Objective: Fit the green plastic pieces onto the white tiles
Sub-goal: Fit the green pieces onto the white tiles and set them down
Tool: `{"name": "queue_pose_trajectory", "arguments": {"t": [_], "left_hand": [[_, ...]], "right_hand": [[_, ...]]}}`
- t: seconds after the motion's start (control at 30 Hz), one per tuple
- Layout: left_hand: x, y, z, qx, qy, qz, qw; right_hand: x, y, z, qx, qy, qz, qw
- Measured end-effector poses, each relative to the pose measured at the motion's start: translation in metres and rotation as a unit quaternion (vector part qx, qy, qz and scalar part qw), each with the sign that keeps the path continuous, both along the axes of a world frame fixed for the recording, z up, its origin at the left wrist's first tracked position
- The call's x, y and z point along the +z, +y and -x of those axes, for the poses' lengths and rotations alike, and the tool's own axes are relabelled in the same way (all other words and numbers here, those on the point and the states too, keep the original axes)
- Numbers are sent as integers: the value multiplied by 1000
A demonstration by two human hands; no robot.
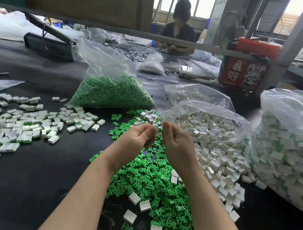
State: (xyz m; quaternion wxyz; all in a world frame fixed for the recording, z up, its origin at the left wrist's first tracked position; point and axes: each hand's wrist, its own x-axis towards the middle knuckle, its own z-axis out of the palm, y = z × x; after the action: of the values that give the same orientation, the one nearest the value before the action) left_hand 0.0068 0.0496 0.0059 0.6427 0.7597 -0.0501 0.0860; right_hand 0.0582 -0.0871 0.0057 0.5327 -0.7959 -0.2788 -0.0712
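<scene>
Both hands are raised together above the black table [23, 185], fingers curled inward and fingertips nearly meeting. The left hand [136, 138] has its fingers bent toward the palm. The right hand [176, 143] is curled the same way, and a small bit of green shows at its fingertips, probably a green piece pinched there, though it is too small to be sure. What the left hand holds, if anything, cannot be told.

Directly beneath the wrists and forearms lies the loose heap of green plastic pieces [149, 191], with a few white tiles [134, 197] scattered on it. Just right of the right hand, more white tiles spill from an open clear bag [208, 112]. Beyond the hands sits a bag of green pieces [111, 94]. Well to the left of the left hand lie the finished tiles [23, 126], white with green edges.
</scene>
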Motion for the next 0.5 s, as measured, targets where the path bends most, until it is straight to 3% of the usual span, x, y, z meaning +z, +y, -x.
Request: {"name": "queue_pose_trajectory", "arguments": {"t": [0.13, 0.37, 0.5], "left_hand": [[1, -3, -1, 1, -14, -22, 1000], [-4, -3, -2, -29, 10, 48, 998], [-3, 1, -2, -38, 18, 39, 998]], "right_hand": [[-1, 1, 0, -1, -4, 10, 1000], [-6, 1, -2, 33, 35, 12, 999], [-6, 0, -2, 56, 42, 16, 997]]}}
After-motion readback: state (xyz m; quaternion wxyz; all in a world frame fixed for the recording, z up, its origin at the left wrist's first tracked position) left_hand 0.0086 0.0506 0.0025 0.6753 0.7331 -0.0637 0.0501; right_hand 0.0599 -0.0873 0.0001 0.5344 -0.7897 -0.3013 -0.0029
